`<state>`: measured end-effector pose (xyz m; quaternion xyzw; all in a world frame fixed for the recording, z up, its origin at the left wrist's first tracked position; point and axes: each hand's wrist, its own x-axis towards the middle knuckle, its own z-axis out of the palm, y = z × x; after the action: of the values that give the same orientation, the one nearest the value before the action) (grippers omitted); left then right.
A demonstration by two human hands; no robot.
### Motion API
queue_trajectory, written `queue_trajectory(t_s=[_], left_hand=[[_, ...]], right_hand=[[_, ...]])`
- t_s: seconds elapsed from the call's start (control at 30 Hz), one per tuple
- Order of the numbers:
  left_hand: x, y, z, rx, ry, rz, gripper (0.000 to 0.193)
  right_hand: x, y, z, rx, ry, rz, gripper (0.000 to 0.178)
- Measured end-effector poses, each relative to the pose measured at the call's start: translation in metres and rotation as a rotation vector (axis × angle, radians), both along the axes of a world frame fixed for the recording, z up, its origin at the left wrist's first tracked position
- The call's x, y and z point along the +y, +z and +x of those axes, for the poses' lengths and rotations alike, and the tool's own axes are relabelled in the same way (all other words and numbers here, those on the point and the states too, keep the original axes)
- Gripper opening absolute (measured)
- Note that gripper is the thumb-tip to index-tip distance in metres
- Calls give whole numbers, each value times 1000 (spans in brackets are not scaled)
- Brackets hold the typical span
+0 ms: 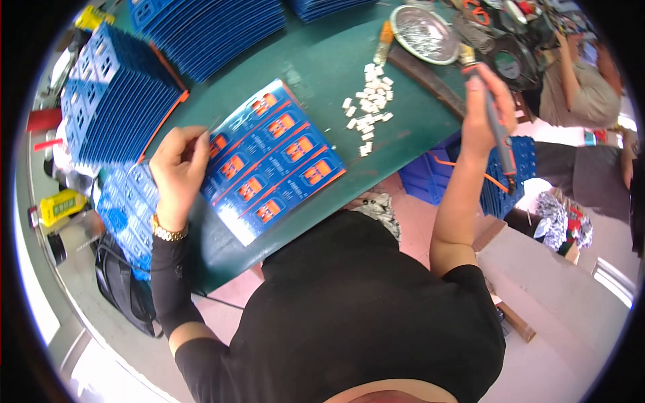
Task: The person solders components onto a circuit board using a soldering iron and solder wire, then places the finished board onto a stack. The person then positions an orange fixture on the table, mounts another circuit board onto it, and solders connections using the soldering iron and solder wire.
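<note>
A blue circuit board panel (pixel 269 168) with orange-red blocks in rows lies aslant on the green table. My left hand (pixel 180 158) rests at its left edge, thumb and fingers drawn together in a pinch; what sits between the fingertips, if anything, is hidden. Raised at the right, my right hand (pixel 485 111) is wrapped round the grey and red handle of a soldering iron (pixel 500 138). The iron's brass-coloured collar points up beside a round dish (pixel 396 33) of small silvery pieces. Small white connectors (pixel 369 101) are scattered between the panel and the dish.
Tall stacks of blue boards stand at the left (pixel 111 101) and at the far side (pixel 215 33). A dark bar (pixel 430 80) lies along the table's right edge, above a blue bin (pixel 426 174). Another person (pixel 578 91) is at the far right.
</note>
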<state>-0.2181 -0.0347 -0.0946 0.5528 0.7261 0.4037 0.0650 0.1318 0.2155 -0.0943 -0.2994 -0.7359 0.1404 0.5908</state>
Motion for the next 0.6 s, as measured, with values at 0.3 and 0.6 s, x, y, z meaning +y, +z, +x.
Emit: queue_trajectory(t_s=[0.3,0.6], left_hand=[[-34,-8,18,-35,-323,-85,13],[-62,-45,20,66,-371,-96,18]], right_hand=[[-42,-41,-43,68,327,-69,19],[-163,-53,-99,-113,830,-335,28]])
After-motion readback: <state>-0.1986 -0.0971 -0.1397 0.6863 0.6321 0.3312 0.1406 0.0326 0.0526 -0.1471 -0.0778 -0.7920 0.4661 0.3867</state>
